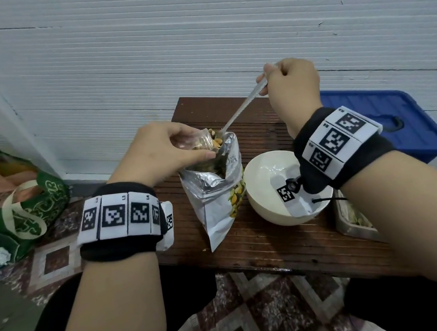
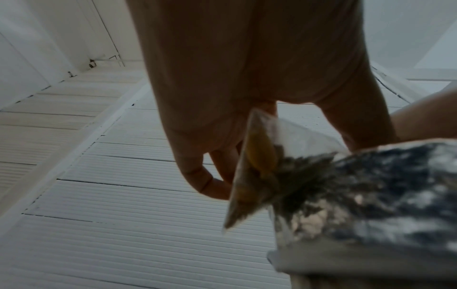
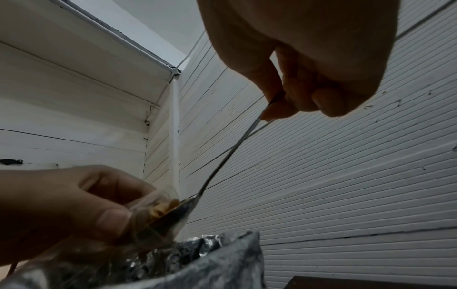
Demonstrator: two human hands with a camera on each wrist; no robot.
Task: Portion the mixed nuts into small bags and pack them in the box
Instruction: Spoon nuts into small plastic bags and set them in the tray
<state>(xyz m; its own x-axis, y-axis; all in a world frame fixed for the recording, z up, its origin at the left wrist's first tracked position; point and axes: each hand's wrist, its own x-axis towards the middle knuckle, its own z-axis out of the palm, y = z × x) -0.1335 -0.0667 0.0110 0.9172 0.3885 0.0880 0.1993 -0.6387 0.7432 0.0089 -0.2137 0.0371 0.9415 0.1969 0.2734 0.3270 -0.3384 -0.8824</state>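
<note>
A silver foil pouch of mixed nuts [image 1: 216, 192] stands open on the brown slatted table [image 1: 269, 244]. Just above its mouth my left hand [image 1: 162, 149] pinches a small clear bag [image 1: 201, 143] by its rim; the same small clear bag [image 2: 257, 156] shows nuts inside it. My right hand [image 1: 292, 85] grips the handle of a metal spoon [image 1: 242, 108], whose bowl holds nuts and sits tipped at the small bag's opening. The spoon [image 3: 222, 162] and its load of nuts [image 3: 164, 207] meet the clear bag beside the left thumb [image 3: 108, 217].
A white bowl [image 1: 267, 183] stands right of the pouch under my right wrist. A blue plastic lid [image 1: 387, 121] lies at the far right, a tray with nuts [image 1: 352, 220] at the table's right edge. A green tote bag [image 1: 13, 201] sits on the floor left.
</note>
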